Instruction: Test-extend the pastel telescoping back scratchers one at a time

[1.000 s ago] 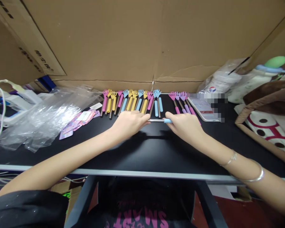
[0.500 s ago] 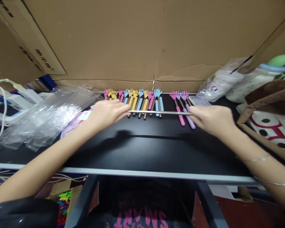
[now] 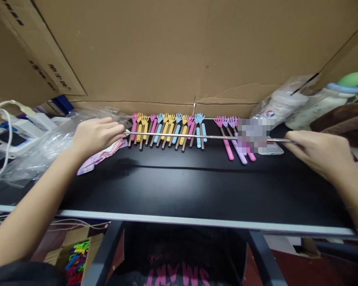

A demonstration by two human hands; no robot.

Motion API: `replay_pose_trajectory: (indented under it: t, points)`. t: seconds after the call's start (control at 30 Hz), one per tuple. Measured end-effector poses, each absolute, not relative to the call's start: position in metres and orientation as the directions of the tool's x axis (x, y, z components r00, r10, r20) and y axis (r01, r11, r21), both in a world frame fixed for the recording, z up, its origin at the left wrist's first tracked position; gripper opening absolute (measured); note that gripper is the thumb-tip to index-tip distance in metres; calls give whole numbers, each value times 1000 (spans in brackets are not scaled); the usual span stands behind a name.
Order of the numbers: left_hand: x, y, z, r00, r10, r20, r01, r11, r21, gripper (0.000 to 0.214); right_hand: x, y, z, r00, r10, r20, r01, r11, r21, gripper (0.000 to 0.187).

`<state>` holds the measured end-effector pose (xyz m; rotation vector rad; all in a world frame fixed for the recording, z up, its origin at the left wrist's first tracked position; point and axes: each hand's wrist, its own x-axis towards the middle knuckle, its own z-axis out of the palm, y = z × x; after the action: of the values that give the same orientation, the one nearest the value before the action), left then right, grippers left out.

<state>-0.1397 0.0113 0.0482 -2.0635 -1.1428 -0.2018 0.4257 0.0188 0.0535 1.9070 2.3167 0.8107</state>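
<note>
Stretched level above the black table is the thin metal shaft of a telescopic back scratcher (image 3: 179,136), its sections thicker toward the right. My left hand (image 3: 99,134) is closed round its left end, and my right hand (image 3: 320,153) grips the other end; both ends are hidden in the fingers. Behind the shaft lies a row of back scratchers with small hand-shaped heads in pink, yellow and blue, such as a yellow one (image 3: 183,131). Right of that row, a pink back scratcher (image 3: 228,149) lies beside purple ones (image 3: 241,153).
Clear plastic bags (image 3: 59,139) and printed cards (image 3: 91,163) lie at left near white chargers (image 3: 26,131). A phone (image 3: 271,148), a bagged cup (image 3: 282,105) and a bottle (image 3: 328,103) are at right. Cardboard (image 3: 173,51) walls the back. Below left, a box (image 3: 92,246) holds colourful pieces.
My hands have moved apart, the left one leftward and the right one rightward. The metal shaft between them has become much longer. More of the cards and the phone shows.
</note>
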Motion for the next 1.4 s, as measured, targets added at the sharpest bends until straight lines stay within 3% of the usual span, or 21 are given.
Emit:
replay_pose_trajectory:
  t: [0.53, 0.7, 0.97, 1.17, 1.3, 1.4]
  points:
    - [-169, 3, 52, 521, 693, 497, 820, -247, -516, 43, 443, 8, 59, -232, 902, 364, 902, 60, 427, 17]
    - [-175, 4, 55, 483, 711, 511, 842, -218, -493, 41, 457, 15, 58, -142, 932, 334, 895, -23, 445, 18]
    - [-176, 16, 43, 572, 682, 456, 767, -246, -593, 43, 456, 23, 54, -35, 964, 263, 935, -61, 350, 12]
    - [-178, 17, 39, 599, 668, 442, 731, -231, -642, 39, 462, 28, 54, 73, 969, 235, 928, -152, 340, 27]
    - [-178, 19, 38, 567, 691, 447, 769, -251, -588, 36, 471, 35, 51, 162, 958, 238, 912, -237, 334, 35]
    - [-176, 19, 38, 512, 730, 452, 836, -303, -458, 34, 470, 35, 50, 142, 957, 252, 910, -226, 347, 32]
